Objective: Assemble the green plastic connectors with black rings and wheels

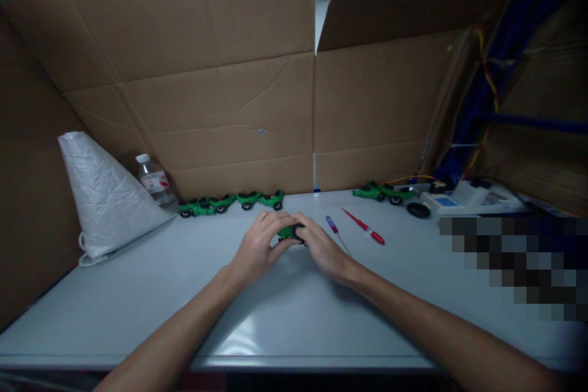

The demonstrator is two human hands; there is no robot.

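Holding one green toy vehicle (285, 232) between left hand (261, 237) and right hand (322, 246), seemingly mid-work; similar toy vehicles (247, 198) sit at back of table (151, 285), completion unclear.

Makeshift workshop corner, cardboard walls (206, 92), white worktable (151, 294), red screwdriver (376, 237), purple-handled screwdriver (331, 224)

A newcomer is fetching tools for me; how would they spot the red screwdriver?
On the pale table, find the right hand. Just beyond it lies a purple-handled screwdriver; right of that is the red screwdriver, set apart by the red handle at its near end.
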